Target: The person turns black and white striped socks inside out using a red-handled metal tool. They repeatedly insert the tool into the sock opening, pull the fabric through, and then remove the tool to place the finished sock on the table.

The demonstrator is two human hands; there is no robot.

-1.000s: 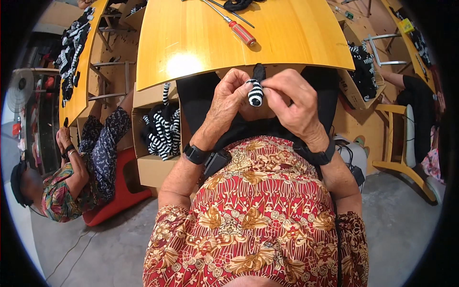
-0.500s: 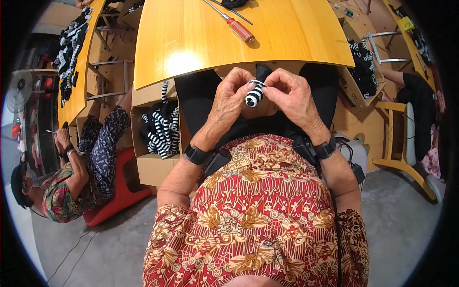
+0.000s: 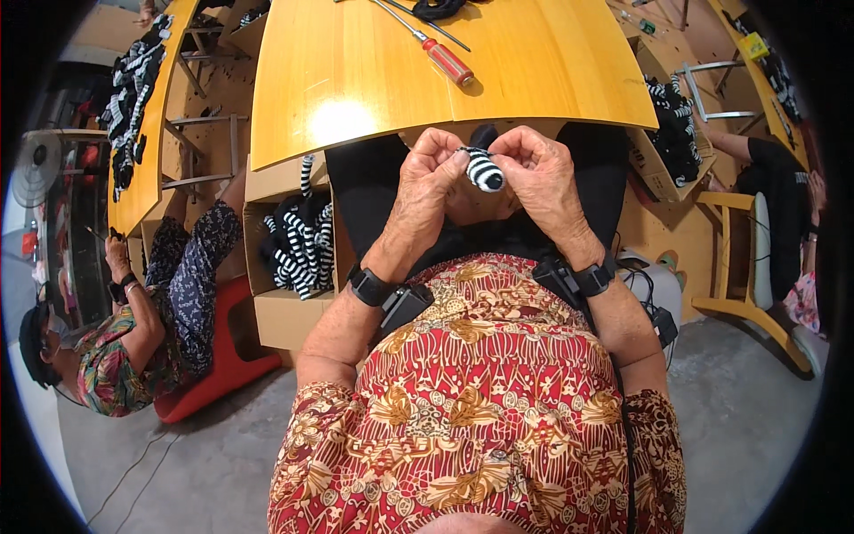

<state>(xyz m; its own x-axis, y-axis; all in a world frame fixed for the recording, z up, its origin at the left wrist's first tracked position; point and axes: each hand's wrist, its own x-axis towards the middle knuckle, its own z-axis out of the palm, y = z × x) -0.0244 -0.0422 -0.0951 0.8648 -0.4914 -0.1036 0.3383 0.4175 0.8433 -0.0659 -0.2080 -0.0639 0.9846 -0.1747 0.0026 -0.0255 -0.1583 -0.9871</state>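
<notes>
Both my hands pinch a small black-and-white striped knitted piece [image 3: 485,171] just past the near edge of the table, above my lap. Its rounded striped end points toward me, and a black part sticks up behind it between my hands. My left hand [image 3: 422,182] has thumb and forefinger closed on the left side of the piece. On its right side, the thumb and fingers of my right hand [image 3: 544,182] are closed in the same way. The exact spots under my fingertips are hidden.
A screwdriver with a red handle [image 3: 447,62] lies on the yellow table [image 3: 374,80], near a dark rod and black material. Cardboard boxes of striped knitted pieces stand at left [image 3: 301,240] and right [image 3: 672,133]. A person [image 3: 133,329] sits at left; another is at far right.
The striped end of the knitted piece has swung to the right and tilted. My hands have shifted slightly while keeping their pinch on it.
</notes>
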